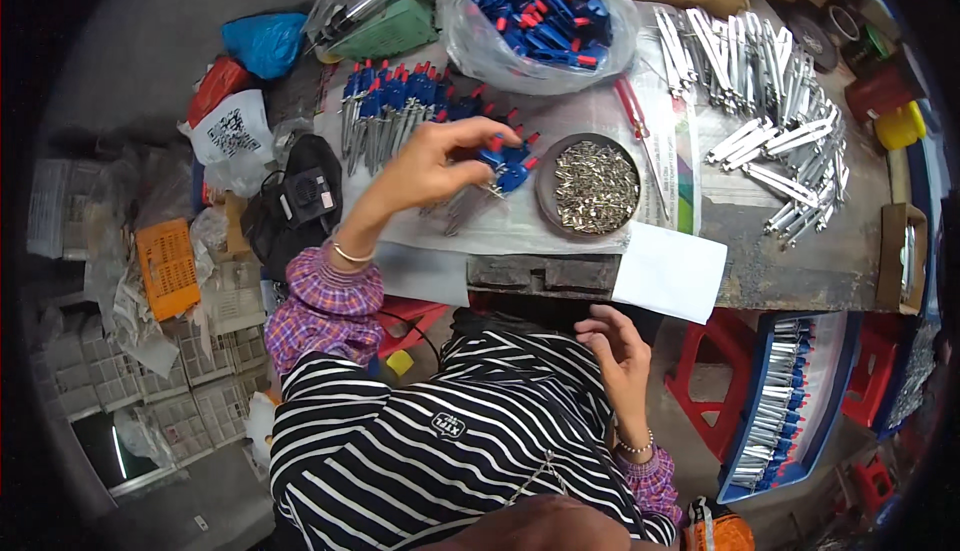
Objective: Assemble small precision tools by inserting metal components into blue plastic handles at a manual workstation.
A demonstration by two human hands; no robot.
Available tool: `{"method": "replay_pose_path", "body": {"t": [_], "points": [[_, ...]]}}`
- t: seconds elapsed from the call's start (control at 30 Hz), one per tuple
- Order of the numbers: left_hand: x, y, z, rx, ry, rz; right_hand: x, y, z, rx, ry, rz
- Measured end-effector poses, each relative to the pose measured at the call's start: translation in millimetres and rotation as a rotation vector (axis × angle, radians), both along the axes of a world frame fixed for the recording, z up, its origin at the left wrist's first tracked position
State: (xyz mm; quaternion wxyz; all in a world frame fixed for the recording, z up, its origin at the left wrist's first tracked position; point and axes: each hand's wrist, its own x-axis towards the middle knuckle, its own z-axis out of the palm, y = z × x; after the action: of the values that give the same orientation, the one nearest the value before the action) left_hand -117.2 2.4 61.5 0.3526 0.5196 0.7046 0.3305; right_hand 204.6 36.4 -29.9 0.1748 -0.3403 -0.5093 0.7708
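My left hand [440,166] reaches over the table, its thumb and forefinger curved around a blue plastic head with a red tip [496,159]. That piece resembles a drawing compass; how firmly it is gripped is partly hidden. More blue-headed pieces with silver legs [385,116] lie in a row beyond the hand. My right hand [615,351] hovers at the table's near edge, above my lap, fingers loosely bent and apart, holding nothing. Right of my left hand stands a round dark bowl [546,213] full of small metal parts [597,186]. A folded white paper [670,273] overhangs the table edge.
A clear plastic bag [455,36] of blue and red parts stands at the back. Silver metal legs [790,141] are piled at the right, with a red-handled tool [632,106] nearer the middle. Below right, a blue tray [735,481] holds finished-looking pieces beside a red stool [712,381].
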Motion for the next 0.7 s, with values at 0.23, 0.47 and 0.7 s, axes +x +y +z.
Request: {"method": "replay_pose_path", "body": {"t": [0.23, 0.47, 0.7], "points": [[-22, 19, -8, -0.314, 0.229, -0.084, 2, 6, -1, 0.013, -0.031, 0.012], [-12, 21, -19, -0.045, 0.420, -0.059, 36, 70, 10, 0.330, -0.129, -0.111], [5, 33, -17, 0.041, 0.424, -0.118, 91, 193, 9, 0.808, -0.519, -0.570]]}}
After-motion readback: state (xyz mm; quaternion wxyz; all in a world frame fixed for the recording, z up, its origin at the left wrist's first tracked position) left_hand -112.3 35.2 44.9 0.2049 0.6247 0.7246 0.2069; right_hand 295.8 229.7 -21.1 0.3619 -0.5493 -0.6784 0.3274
